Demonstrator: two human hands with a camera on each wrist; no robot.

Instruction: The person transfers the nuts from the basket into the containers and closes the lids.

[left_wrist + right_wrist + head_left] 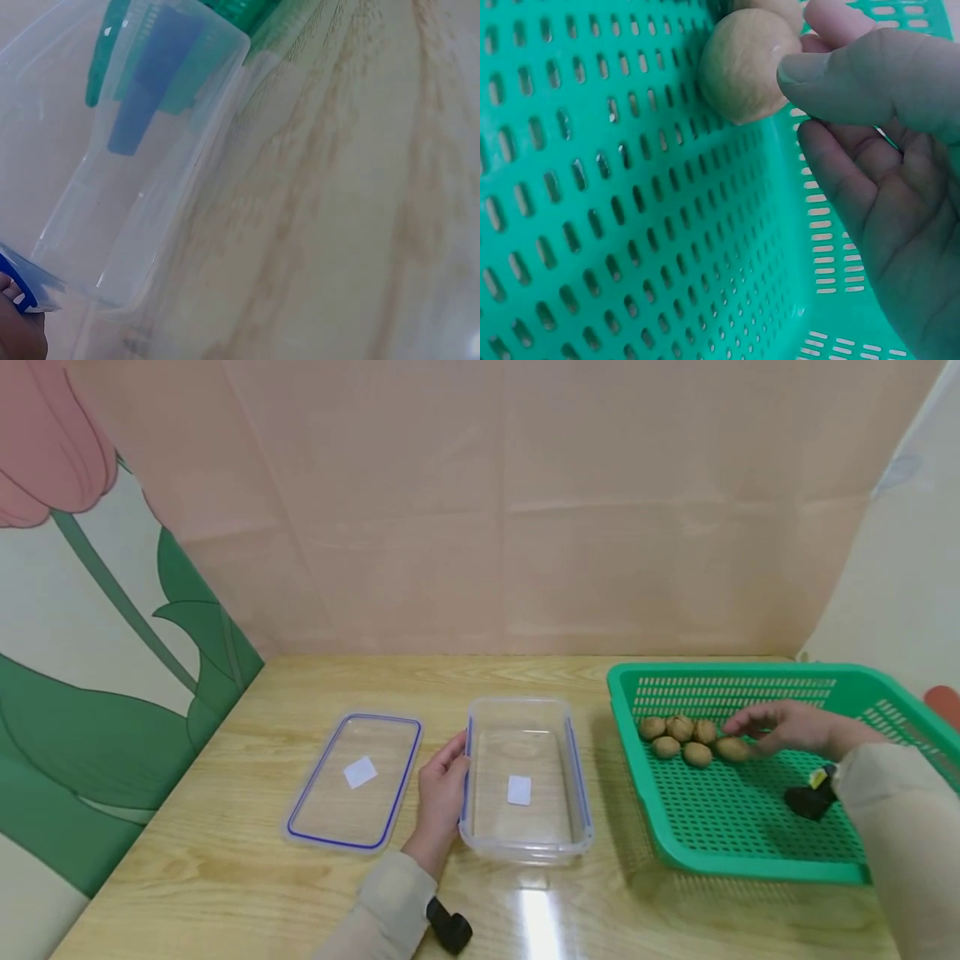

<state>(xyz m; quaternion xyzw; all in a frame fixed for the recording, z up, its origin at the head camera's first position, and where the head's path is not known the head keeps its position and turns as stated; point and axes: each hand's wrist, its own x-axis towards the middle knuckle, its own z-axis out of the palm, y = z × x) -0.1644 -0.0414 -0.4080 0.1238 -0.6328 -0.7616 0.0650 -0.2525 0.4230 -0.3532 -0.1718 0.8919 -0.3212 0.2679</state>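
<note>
My left hand (441,789) grips the left side of a clear plastic food container (525,850), thumb by its rim. The container stands uncovered on the table with a white square label in it; in the left wrist view its clear wall (112,225) and a blue strip show. Over a green plastic basket (750,863), my right hand (798,727) reaches in at the walnuts. Its thumb overlaps the edge of the rightmost walnut (732,749), fingers loosely bent and not wrapped round it. Several other walnuts (679,727) lie together at the basket's left.
A clear lid (337,810) with a blue seal and a white label lies flat left of the container. The wooden table (247,760) meets a pinkish sheet (480,568) behind. Each wrist wears a small black camera (450,931).
</note>
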